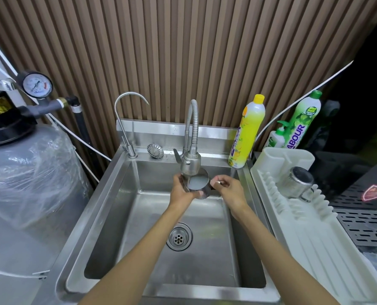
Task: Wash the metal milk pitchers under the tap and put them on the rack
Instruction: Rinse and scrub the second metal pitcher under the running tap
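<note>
My left hand (181, 190) curls its fingers round the body of a metal milk pitcher (199, 186), held over the sink (139, 216) just beneath the tap's spray head (190, 160), with cloudy water inside. My right hand (229, 190) pinches its handle. Further right, a second pitcher (296, 182) sits upturned on the white rack (315, 238). I judge this one mid-rinse, with emptying and racking still to do.

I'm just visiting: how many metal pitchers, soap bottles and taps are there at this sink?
Metal pitchers: 2 (held pitcher, overturned pitcher on the rack)
Soap bottles: 3 (yellow bottle, green bottle, small pump bottle)
Taps: 2 (thin curved tap, flexible tap)
Total: 7
</note>
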Demonstrator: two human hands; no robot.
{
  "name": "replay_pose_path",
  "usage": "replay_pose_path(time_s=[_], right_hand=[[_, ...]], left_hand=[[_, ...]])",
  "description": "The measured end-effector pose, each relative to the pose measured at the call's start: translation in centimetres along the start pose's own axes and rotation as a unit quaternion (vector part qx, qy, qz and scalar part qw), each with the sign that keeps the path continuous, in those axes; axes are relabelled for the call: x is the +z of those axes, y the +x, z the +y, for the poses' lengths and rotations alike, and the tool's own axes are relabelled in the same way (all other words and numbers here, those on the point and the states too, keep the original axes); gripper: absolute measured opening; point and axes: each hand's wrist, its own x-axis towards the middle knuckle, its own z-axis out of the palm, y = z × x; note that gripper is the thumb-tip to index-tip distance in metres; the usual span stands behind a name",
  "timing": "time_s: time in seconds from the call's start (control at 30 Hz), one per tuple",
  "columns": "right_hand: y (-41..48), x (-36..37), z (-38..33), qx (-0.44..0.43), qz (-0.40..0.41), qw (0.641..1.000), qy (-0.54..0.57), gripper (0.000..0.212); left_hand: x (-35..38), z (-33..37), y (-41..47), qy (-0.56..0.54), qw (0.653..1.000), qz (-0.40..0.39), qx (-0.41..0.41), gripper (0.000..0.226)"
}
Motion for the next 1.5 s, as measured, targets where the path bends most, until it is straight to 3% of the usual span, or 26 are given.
replay_pose_path(time_s=[0.3, 0.53, 0.77, 0.93, 1.03, 1.23, 1.33, 1.5], right_hand=[[0.4, 1.6, 2.1, 0.061, -0.082, 0.977, 0.186, 0.016], [0.2, 3.1, 2.7, 0.088, -0.104, 0.949, 0.284, 0.014], [-0.5, 2.5, 1.0, 0.094, -0.065, 0.979, 0.171, 0.018], [-0.2, 2.1, -0.5, 0.026, 0.012, 1.0, -0.012, 0.014], [-0.3, 1.3, -1.6, -0.042, 0.018, 0.992, -0.119, 0.014], [-1.1, 0.5, -2.2, -0.116, -0.014, 0.984, -0.134, 0.019], [-0.8, 0.5, -2.0, -0.105, -0.012, 0.985, -0.137, 0.023], [-0.2, 0.5, -0.7, -0.023, -0.047, 0.997, -0.063, 0.028]], left_hand=[[-1.0, 0.3, -0.5, 0.08, 0.987, 0.03, 0.135, 0.059], [-2.3, 0.3, -1.2, 0.167, 0.973, 0.047, 0.15, 0.063], [-2.3, -1.3, -1.8, 0.182, 0.975, 0.071, 0.106, 0.066], [-1.0, -1.7, -2.3, 0.156, 0.986, 0.056, 0.025, 0.058], [-0.4, -2.0, -2.1, 0.085, 0.996, 0.016, -0.022, 0.053], [1.2, -1.0, -0.8, -0.088, 0.993, -0.015, -0.073, 0.062], [1.4, -0.6, 0.0, -0.123, 0.991, 0.018, -0.05, 0.072], [1.4, -0.1, -0.3, 0.015, 0.988, 0.123, 0.089, 0.082]])
